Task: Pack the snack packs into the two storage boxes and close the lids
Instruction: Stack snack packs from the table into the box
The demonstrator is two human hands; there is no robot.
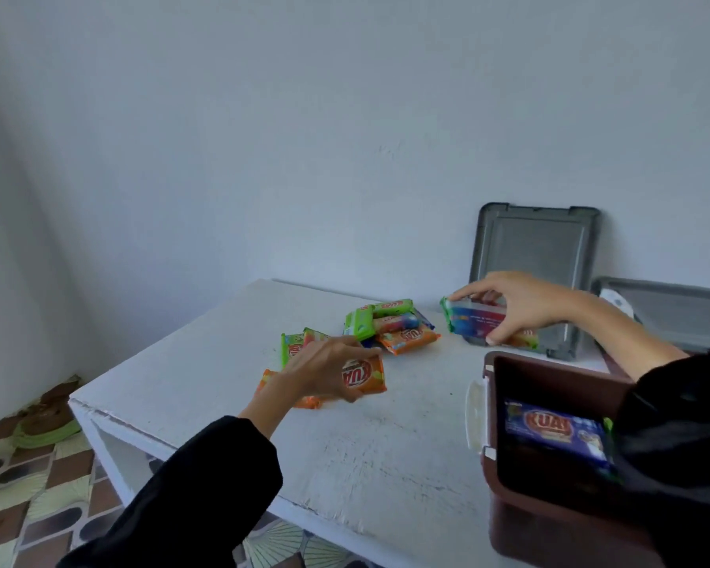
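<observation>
A white table [386, 436] fills the lower middle, against a pale wall [304, 116]; a brown box [550, 506] sits open at its right edge with a blue pack [556, 434] lying inside; a grey lid [533, 256] leans upright on the wall behind; a heap of green and orange packs [390, 323] lies near the table's middle; the right hand [521, 301] grips a stack of packs [474, 319] between thumb and fingers, in front of the lid; the left hand [324, 373] has its fingers curled around an orange pack [363, 377] on the tabletop.
</observation>
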